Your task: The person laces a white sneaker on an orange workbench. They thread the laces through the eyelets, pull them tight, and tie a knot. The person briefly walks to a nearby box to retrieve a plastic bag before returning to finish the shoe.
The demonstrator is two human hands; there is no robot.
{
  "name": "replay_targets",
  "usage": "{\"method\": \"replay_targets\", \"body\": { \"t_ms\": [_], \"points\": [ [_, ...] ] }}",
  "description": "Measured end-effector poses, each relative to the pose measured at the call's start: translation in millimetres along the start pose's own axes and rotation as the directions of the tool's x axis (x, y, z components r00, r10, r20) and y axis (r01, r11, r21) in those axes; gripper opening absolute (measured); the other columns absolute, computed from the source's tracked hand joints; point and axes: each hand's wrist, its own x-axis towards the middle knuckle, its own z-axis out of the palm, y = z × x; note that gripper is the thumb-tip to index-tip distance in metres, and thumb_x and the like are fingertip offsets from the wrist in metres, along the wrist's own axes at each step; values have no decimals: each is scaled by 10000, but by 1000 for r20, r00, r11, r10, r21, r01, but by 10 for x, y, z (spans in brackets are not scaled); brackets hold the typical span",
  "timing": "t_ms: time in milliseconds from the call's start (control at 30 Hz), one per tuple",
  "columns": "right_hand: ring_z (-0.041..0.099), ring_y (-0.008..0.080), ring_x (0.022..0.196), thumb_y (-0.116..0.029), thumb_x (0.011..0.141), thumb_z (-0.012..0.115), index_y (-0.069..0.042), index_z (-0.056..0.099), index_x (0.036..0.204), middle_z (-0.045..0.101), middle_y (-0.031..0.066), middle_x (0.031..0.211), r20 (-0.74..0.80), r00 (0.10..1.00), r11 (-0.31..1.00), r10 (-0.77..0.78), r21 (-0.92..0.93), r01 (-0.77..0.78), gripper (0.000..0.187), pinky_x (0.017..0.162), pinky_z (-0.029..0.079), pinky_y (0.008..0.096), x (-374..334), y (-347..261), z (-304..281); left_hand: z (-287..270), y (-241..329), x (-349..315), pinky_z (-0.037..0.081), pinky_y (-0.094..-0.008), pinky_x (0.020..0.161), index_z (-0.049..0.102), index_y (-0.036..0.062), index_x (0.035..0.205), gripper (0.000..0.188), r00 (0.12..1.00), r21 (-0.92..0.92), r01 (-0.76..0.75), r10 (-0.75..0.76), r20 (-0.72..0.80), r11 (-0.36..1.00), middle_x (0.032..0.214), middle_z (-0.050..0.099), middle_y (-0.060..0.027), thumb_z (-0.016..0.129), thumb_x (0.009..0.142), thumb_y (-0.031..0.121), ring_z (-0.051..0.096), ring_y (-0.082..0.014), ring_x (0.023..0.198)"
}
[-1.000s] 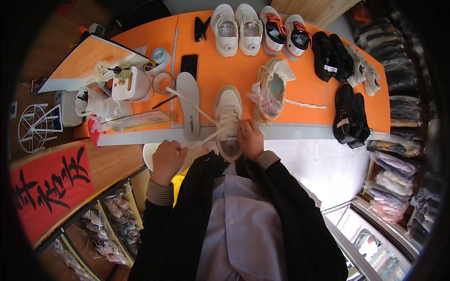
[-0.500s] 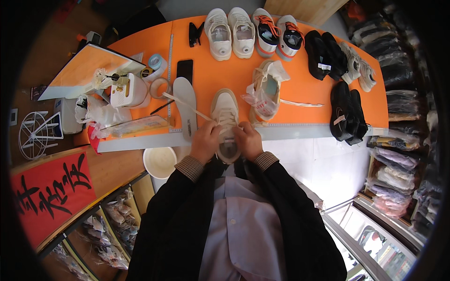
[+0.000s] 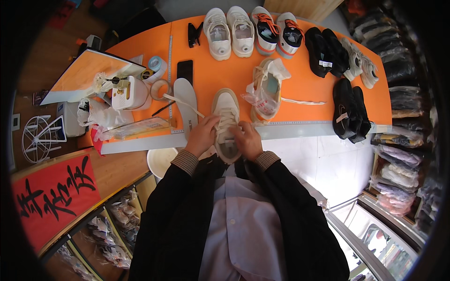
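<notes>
A cream sneaker (image 3: 227,101) lies before me at the table's near edge, its toe pointing away and its opening toward me. My left hand (image 3: 204,134) is closed at the left of its eyelets, pinching a flat cream shoelace (image 3: 183,104) whose free length trails out over a pale insole (image 3: 186,92). At the right of the eyelets, my right hand (image 3: 249,140) has its fingers bent together against the lacing; what they pinch is hidden. The matching sneaker (image 3: 268,89), with plastic and paper in it, stands farther right, a loose lace stretching from it.
White sneakers (image 3: 229,35), orange-laced sneakers (image 3: 278,35) and black shoes (image 3: 347,112) stand on the orange table (image 3: 215,70). Left are a phone (image 3: 185,72), a tape roll (image 3: 161,89), a white box (image 3: 129,92) and a mirror (image 3: 89,77). A white bucket (image 3: 161,160) sits below the edge.
Both hands stay at the sneaker's lacing with small finger movements; the right fingers have shifted slightly up and inward. The view has shifted slightly.
</notes>
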Motion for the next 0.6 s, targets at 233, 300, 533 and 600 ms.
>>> {"method": "replay_targets", "body": {
  "t_ms": [233,300,533,600],
  "points": [
    [537,322,980,-31,668,606,-153,638,1075,501,141,1079,65,997,999,-37,-7,37,426,807,483,410,13,-41,-59,-127,22,73,483,-338,664,528,5,698,105,1000,47,-14,14,0,999,814,592,-100,557,773,72,613,-246,779],
    [530,321,986,-33,665,606,-151,637,1078,498,142,1079,79,996,999,-32,-3,33,431,815,478,411,12,-46,-56,-339,40,99,464,-313,621,507,16,668,150,943,-345,304,-229,242,888,702,543,-70,536,791,97,593,-203,675],
    [519,322,982,-38,657,616,-140,636,1088,493,143,1075,84,995,999,-49,-8,49,443,816,467,407,21,-35,-59,-1508,637,114,291,-224,477,429,90,645,319,926,-755,340,-338,167,561,544,368,37,486,933,215,346,-63,466],
    [515,323,986,-38,656,620,-139,637,1089,492,143,1074,85,995,999,-52,-7,53,445,821,462,408,18,-23,-59,-1827,756,84,269,-226,470,415,102,664,318,959,-886,147,-283,19,440,532,290,59,485,949,225,282,-53,449]
  ]
}}
